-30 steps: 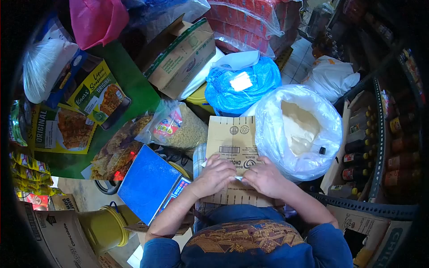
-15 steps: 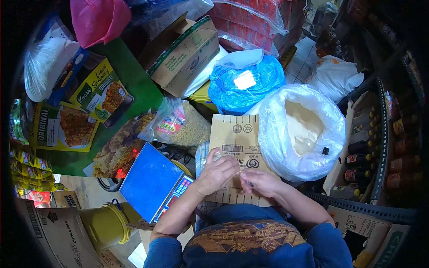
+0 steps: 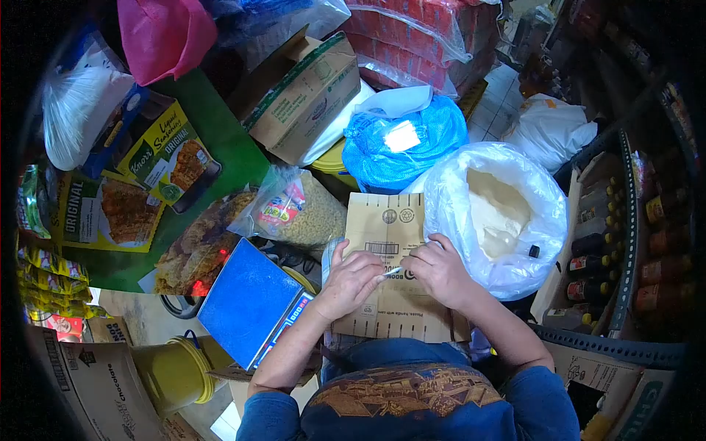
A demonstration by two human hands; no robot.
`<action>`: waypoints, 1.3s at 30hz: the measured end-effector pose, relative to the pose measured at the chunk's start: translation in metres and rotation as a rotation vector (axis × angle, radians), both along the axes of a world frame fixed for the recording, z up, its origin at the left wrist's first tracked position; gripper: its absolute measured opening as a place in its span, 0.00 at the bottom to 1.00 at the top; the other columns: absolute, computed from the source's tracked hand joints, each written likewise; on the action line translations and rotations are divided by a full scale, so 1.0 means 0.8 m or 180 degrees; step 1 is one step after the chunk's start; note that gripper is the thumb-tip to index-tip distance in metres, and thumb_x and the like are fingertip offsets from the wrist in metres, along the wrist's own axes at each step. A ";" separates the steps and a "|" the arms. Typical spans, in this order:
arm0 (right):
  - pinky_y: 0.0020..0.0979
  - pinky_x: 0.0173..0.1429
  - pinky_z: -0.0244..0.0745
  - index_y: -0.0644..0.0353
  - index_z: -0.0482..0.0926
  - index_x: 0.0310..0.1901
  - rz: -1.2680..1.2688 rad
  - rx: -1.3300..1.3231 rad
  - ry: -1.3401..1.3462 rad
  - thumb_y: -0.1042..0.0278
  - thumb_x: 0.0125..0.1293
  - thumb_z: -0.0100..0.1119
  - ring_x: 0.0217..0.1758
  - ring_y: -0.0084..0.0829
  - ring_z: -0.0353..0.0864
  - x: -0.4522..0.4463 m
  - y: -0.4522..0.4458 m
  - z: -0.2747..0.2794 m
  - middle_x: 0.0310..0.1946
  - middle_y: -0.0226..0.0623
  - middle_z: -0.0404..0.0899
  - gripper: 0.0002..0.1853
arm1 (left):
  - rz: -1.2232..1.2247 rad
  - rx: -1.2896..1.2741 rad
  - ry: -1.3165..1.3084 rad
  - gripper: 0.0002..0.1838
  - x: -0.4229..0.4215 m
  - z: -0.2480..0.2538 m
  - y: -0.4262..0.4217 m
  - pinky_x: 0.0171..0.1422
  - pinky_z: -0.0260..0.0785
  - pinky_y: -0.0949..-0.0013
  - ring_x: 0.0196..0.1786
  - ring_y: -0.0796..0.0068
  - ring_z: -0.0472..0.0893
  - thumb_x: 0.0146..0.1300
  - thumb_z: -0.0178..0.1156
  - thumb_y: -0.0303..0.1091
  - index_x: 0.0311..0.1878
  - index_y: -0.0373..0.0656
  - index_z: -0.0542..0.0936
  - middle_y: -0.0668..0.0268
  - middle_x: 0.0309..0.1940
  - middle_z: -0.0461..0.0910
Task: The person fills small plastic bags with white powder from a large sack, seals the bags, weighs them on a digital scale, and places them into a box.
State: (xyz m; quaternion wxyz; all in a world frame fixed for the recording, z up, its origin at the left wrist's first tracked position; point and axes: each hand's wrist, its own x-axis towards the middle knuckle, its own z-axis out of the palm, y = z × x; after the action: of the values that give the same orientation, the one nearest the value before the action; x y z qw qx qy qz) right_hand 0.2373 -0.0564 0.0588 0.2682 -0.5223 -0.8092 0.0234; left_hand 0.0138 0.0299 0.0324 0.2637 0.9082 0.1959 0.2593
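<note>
My left hand [image 3: 356,282] and my right hand [image 3: 438,272] meet above a flattened cardboard sheet [image 3: 404,316] on my lap. Between their pinched fingertips runs a thin white strip [image 3: 393,271], too small to name for certain. Both hands are closed on it, one at each end. Right beside my right hand stands a large sack of pale powder [image 3: 494,213], lined with clear plastic, with a small black object [image 3: 535,251] at its inner rim. To the left of my left hand lies a blue weighing scale [image 3: 250,301] with a lit red display.
A clear bag of beige pellets [image 3: 309,209] and a blue woven bag [image 3: 404,147] stand ahead. An open carton [image 3: 301,99] is behind them. Bottles [image 3: 588,261] line a shelf at right. At lower left are a yellow bucket [image 3: 169,371] and a chocolate carton [image 3: 103,382].
My right hand has turned over and moved up slightly, its fingers now pointing left and down at the strip. The white strip shows more plainly between my hands. The cardboard has shifted slightly.
</note>
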 end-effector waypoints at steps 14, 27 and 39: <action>0.37 0.58 0.68 0.56 0.79 0.40 -0.0395 -0.0309 0.2131 0.75 0.63 0.58 0.38 0.27 0.77 -0.016 0.009 0.069 0.34 0.28 0.77 0.05 | 0.0423 0.0386 -0.0670 0.07 0.067 0.132 0.074 0.48 0.71 0.63 0.47 0.63 0.78 0.53 0.67 0.31 0.37 0.45 0.85 0.65 0.44 0.81; 0.39 0.53 0.67 0.52 0.80 0.35 0.0709 0.1013 0.0212 0.66 0.50 0.65 0.38 0.28 0.76 -0.002 0.023 0.110 0.29 0.25 0.72 0.09 | -0.1043 -0.2083 -0.1266 0.06 0.022 0.121 0.015 0.74 0.53 0.58 0.67 0.61 0.67 0.53 0.67 0.27 0.35 0.48 0.88 0.62 0.60 0.72; 0.38 0.50 0.66 0.57 0.78 0.32 -0.0195 -0.0359 0.0906 0.68 0.61 0.61 0.33 0.33 0.75 -0.060 0.023 -0.012 0.27 0.34 0.72 0.04 | 0.1217 -0.2833 -0.1187 0.05 -0.014 0.011 -0.028 0.70 0.56 0.58 0.65 0.66 0.69 0.60 0.65 0.33 0.38 0.47 0.87 0.65 0.59 0.73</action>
State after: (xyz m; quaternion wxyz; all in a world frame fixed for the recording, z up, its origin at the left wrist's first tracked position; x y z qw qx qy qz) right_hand 0.1894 -0.0382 0.0495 0.3510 -0.5524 -0.7440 0.1345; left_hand 0.0027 0.0075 0.0409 0.6027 0.5945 0.3994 0.3518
